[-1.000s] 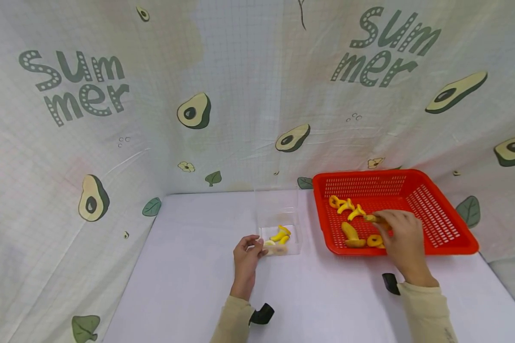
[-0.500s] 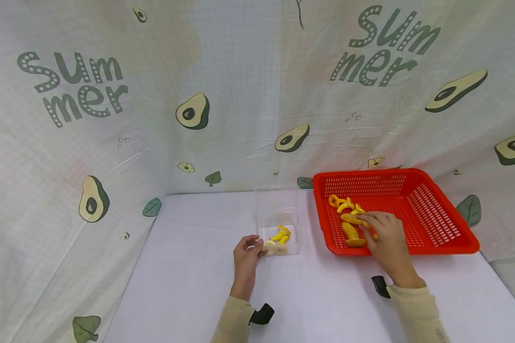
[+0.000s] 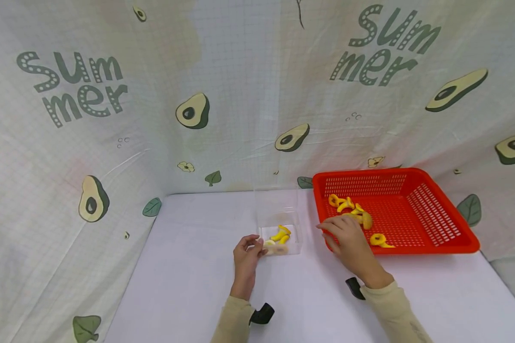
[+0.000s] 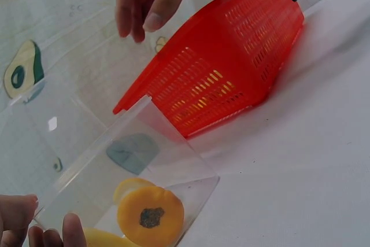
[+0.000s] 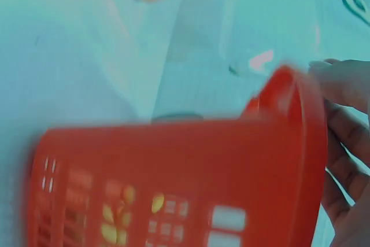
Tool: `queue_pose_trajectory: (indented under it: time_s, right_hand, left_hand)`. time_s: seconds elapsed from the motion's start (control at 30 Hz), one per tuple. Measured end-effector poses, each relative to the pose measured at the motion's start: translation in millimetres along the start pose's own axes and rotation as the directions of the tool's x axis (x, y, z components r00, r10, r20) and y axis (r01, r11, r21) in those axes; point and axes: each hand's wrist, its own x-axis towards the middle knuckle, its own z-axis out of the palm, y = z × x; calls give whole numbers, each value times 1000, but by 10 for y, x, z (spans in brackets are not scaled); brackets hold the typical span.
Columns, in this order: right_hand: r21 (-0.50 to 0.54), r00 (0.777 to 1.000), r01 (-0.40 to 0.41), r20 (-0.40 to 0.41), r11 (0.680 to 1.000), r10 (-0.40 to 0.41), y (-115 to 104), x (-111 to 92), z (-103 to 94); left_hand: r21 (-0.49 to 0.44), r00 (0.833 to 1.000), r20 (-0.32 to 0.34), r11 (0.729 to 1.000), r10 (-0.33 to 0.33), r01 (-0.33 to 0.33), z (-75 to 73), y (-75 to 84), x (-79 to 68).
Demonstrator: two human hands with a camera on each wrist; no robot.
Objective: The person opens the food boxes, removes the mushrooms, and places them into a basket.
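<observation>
At the near-left corner of a clear plastic box (image 3: 298,243), my left hand (image 3: 245,259) pinches the wall between thumb and fingers. Several yellow mushrooms (image 3: 280,233) lie inside; in the left wrist view, one mushroom (image 4: 167,215) shows a round face with a dark centre. My right hand (image 3: 352,245) hovers over the left front rim of a red plastic basket (image 3: 450,247), fingers loosely bent, thumb apart. Nothing shows between them in the left wrist view. Yellow mushrooms (image 3: 345,205) and a browner mushroom (image 3: 367,220) lie in the basket; the right hand hides part of its contents.
The box's transparent lid (image 3: 276,197) stands raised at the back. A printed avocado curtain (image 3: 240,95) rises behind the white table (image 3: 189,267). Black wrist mounts (image 3: 262,314) sit on both forearms. Another yellow mushroom (image 3: 378,239) lies near the basket's front wall.
My right hand has set a brownish mushroom down among the others on the basket's left side, let go, and moved left to the rim. The left hand stays at the box.
</observation>
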Motion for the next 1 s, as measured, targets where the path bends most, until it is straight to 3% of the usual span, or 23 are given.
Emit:
queue_pose_trajectory:
  time_s: [0.5,0.8,1.0]
  right_hand:
    - [15,970,-25,241,1000,20,-267,296,401]
    - [-82,960,-41,272,996,62,-348,416,593]
    - [-155,937,-76,327,985,124,-418,485,683]
  left_hand:
    - [-13,1000,11,1000,11,-10,11,14,-12]
    - [-12,1000,8,1000,15,-14,12,-4,0]
    - [-16,1000,9,1000,19,-19,4,-12,4]
